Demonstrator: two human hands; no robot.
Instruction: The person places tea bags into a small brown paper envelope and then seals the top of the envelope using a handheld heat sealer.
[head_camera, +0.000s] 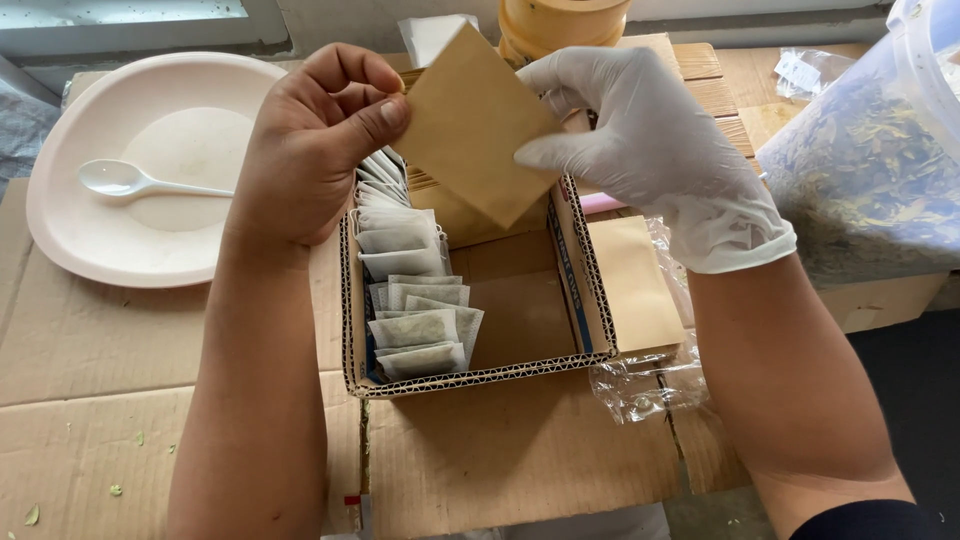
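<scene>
Pinching from both sides | brown paper envelope (470, 125) held above cardboard box (520, 372), tilted like a diamond | left hand (315, 145) bare, thumb pressed on left corner | right hand (650, 150) gloved, fingers clamping right edge | both equally near; white sachets (410, 290) directly below left grip

My tabletop (90, 360) is covered in flattened brown cardboard sheets, flecked with small green leaf bits. At its far edge I see a pale window frame (150, 20) and a grey sill, lit by soft daylight. Dark floor (915, 390) shows at right.
</scene>
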